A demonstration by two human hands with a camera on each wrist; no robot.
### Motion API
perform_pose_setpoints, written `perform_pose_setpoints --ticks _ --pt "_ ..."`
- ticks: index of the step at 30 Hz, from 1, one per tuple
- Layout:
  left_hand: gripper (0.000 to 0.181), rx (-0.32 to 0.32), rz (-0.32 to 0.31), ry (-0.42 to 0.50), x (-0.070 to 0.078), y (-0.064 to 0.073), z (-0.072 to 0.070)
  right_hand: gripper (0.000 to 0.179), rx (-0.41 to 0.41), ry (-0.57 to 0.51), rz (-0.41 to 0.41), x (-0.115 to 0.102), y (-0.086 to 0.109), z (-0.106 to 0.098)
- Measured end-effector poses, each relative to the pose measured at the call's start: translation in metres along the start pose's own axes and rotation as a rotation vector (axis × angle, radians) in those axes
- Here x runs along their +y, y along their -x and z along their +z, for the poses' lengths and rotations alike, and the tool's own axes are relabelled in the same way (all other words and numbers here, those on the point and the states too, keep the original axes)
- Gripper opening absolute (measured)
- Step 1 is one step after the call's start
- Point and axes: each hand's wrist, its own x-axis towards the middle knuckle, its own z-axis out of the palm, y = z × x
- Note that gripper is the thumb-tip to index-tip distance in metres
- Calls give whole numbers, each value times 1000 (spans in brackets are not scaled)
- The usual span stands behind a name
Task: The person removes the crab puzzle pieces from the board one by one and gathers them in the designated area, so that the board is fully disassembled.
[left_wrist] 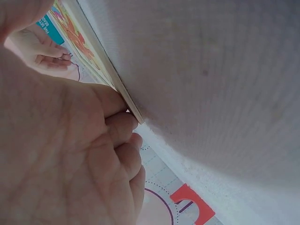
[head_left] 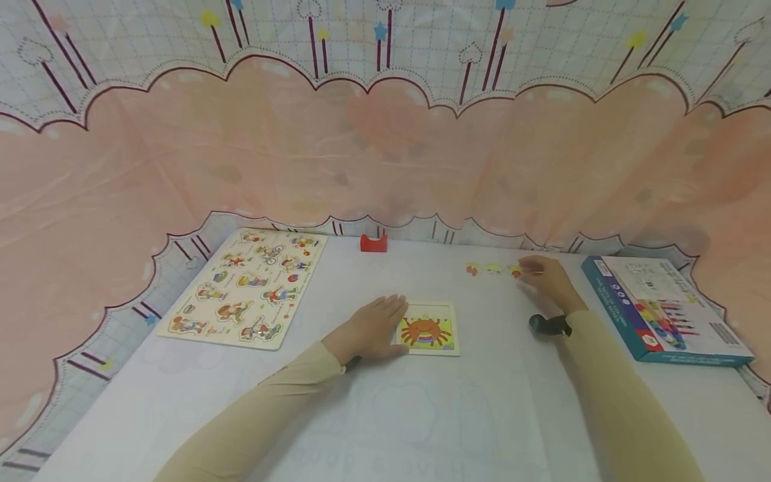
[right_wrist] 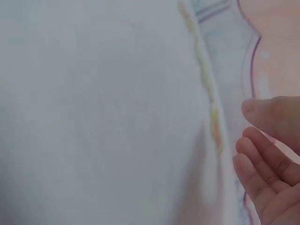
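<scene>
In the head view, a small square puzzle board [head_left: 426, 333] with an orange crab picture lies near the middle of the white table. My left hand [head_left: 375, 329] rests along its left side, fingers at the far corner and thumb at the near one. The left wrist view shows the fingertips right at the board's edge [left_wrist: 123, 93]. Farther back and to the right, several small red and yellow pieces [head_left: 492, 268] lie in a row. My right hand [head_left: 545, 278] is at the right end of that row. Its thumb and fingers [right_wrist: 255, 176] stand apart in the right wrist view, nothing visible between them.
A large picture board [head_left: 225, 294] with cartoon figures lies at the left. At the back stands a small red notched block [head_left: 373, 244]. A flat teal and white box [head_left: 668, 311] lies right of my right forearm. Patterned cloth [head_left: 361, 154] hangs behind the table.
</scene>
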Motion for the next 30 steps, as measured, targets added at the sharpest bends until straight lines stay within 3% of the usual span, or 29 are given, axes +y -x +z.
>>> perform_pose_setpoints --ticks 6,14,30 --pt "84 0 -2 1 0 1 0 43 40 -12 -153 -18 15 11" --pt "84 -4 -3 9 0 0 1 40 25 49 -242 -39 29 35" --pt "85 -13 -4 -4 -3 -3 4 36 -218 8 -415 -91 38 83"
